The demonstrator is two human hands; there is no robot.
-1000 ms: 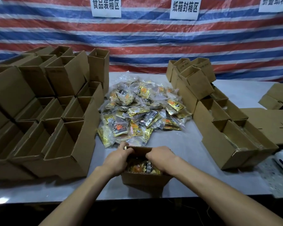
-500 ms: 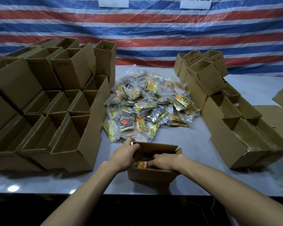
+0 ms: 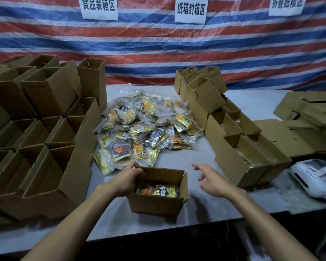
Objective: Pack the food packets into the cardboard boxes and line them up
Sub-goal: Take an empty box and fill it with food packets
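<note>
The left hand (image 3: 127, 182) gripped the left wall of the open cardboard box (image 3: 156, 204), fingers curled over its rim and forearm reaching up from the near edge. The right hand (image 3: 214, 182) hovered just right of the box, fingers loosely spread, grasping nothing. The box sat near the front edge of the table (image 3: 177, 158), with food packets (image 3: 156, 190) inside. The loose pile of packets (image 3: 145, 132) lay just beyond. Stacked empty boxes (image 3: 45, 157) crowded the left and a row of boxes (image 3: 243, 147) lined the right, with bare tabletop between that row and the box.
</note>
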